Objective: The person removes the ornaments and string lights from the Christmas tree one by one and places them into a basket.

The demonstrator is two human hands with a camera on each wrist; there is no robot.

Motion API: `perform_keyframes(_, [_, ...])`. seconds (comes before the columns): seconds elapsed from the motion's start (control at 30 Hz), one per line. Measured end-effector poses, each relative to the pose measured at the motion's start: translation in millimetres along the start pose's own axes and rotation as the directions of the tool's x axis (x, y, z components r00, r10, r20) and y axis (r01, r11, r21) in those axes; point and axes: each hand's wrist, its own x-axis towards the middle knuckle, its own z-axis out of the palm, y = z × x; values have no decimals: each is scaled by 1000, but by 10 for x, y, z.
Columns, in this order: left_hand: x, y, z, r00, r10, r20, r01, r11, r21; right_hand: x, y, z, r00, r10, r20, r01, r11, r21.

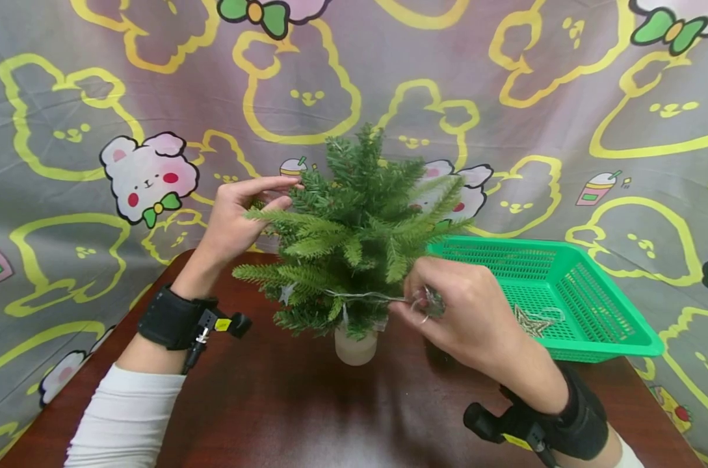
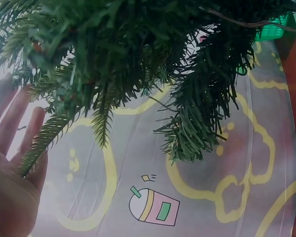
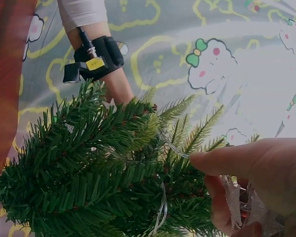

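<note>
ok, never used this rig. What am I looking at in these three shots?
No robot: just a person's bare left hand and right hand, with a camera strapped to each wrist. The widest picture comes from a head-worn camera, the others from the two wrists. On the brown table are a small artificial tree and a green basket holding a gold star. The right hand holds a thin wire running into the tree; the left is at its branches.
</note>
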Motion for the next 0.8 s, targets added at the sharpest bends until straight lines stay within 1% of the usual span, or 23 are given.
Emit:
perform_keyframes(0.07, [-2,6,-12,1000,-3,-11,3,1000,1,-5,4,-4,1000,11,5,-11,1000,-3])
perform_keyframes(0.17, [-24,13,-20,999,-19,-44,19,1000,-6,-14,11,-12,999,34,12,-34,999,-10])
perform_keyframes(0.27, [-67,21,-15,995,-33,-96,32,999,-9,-26,18,-24,997,73,27,-72,997,-22])
perform_keyframes(0.37, [-128,23,6,986,-33,-162,31,999,-15,-48,27,-41,993,112,37,-111,994,-25])
perform_keyframes(0.47, [-189,32,32,974,-15,-225,15,1000,0,-79,41,-56,990,136,35,-135,990,-31])
perform_keyframes(0.57, [-244,54,54,962,25,-271,-13,999,46,-113,56,-66,989,144,29,-143,989,-38])
perform_keyframes(0.7, [-303,105,80,947,80,-312,-47,992,113,-153,74,-66,991,132,20,-131,990,-60])
perform_keyframes(0.8, [-340,157,96,938,96,-333,-51,989,142,-178,95,-66,993,121,9,-120,990,-80])
